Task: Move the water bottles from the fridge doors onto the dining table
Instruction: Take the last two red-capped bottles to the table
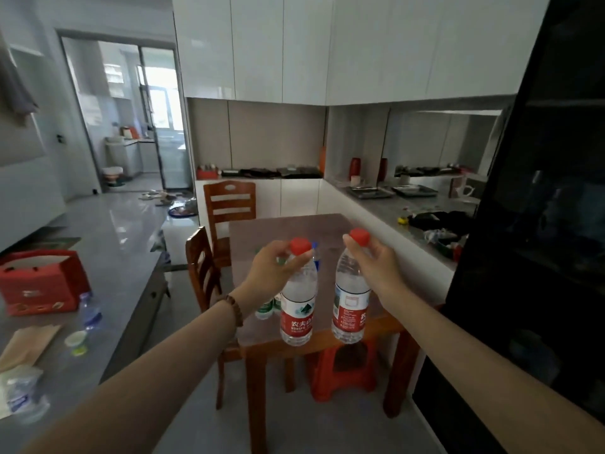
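Note:
My left hand (273,268) grips the neck of a clear water bottle (298,309) with a red cap and red label. My right hand (376,267) holds a second red-capped water bottle (350,309) the same way. Both bottles hang upright in the air over the near edge of the wooden dining table (294,231). Behind the left bottle, some green-labelled bottles (266,309) stand on the table, and a blue cap (315,246) shows beside my left hand; they are partly hidden.
Two wooden chairs (229,204) stand at the table's left and far side. A red plastic stool (343,371) sits under the table. A grey counter (108,244) with a red box (42,283) runs along the left. A dark cabinet front (540,224) fills the right.

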